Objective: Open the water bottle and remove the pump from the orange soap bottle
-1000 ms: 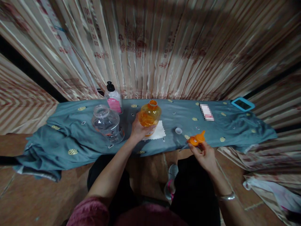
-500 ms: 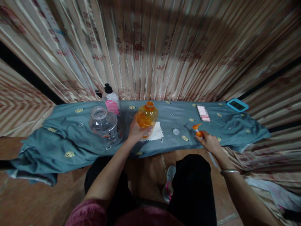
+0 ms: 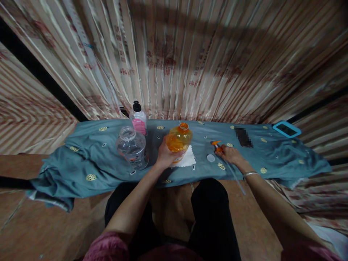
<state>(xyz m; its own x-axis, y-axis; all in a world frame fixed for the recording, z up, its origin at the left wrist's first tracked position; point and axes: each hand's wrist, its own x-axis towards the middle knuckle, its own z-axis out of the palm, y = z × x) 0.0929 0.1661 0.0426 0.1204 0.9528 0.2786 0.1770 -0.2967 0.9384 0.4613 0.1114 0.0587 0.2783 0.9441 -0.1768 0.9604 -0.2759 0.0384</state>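
Observation:
My left hand (image 3: 165, 157) is wrapped round the lower side of an open orange bottle (image 3: 178, 139), which stands on a white cloth square (image 3: 189, 158) on the bench. My right hand (image 3: 229, 154) rests on the grey-blue cover with its fingers closed on an orange pump head (image 3: 216, 145); the pump's clear tube (image 3: 234, 175) trails back past my wrist over the bench edge. A small white cap (image 3: 210, 157) lies between the bottle and my right hand.
A clear empty jar (image 3: 132, 146) and a pink-labelled pump bottle (image 3: 139, 120) stand left of the orange bottle. The long bench carries a grey-blue patterned cloth (image 3: 89, 159). A dark flat object (image 3: 243, 137) and a blue-cased phone (image 3: 286, 129) lie far right. Striped curtains hang behind.
My right hand carried the orange pump head from in front of me out over the bench and down onto the cloth beside the white cap. My left hand stayed on the orange bottle.

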